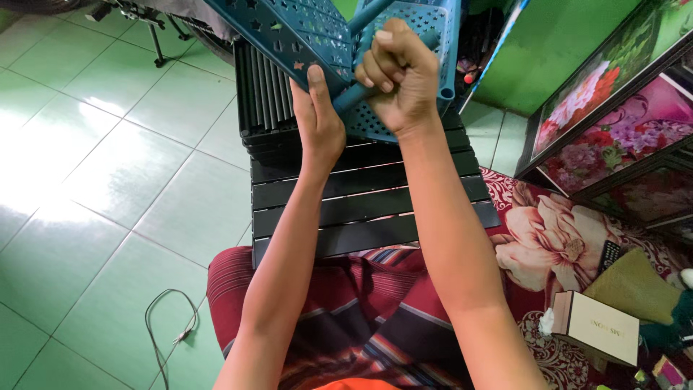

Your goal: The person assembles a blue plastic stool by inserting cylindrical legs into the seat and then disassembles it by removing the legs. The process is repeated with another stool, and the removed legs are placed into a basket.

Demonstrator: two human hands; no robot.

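the right hand [401,76] is closed in a tight fist around a blue plastic pole [355,94], so its grip holds the pole firmly. the left hand [317,119] lies flat with open fingers against the edge of a blue perforated plastic shelf [289,29], probably to keep it steady while the pole is held at its corner. the shelf is lifted and tilted above a black slatted desk [361,195], just beyond both hands. under the arms is a striped red cloth [361,303] on the lap. a white cable [170,325] lies on the green tiled floor [108,180], and a small box [595,325] is at the right.
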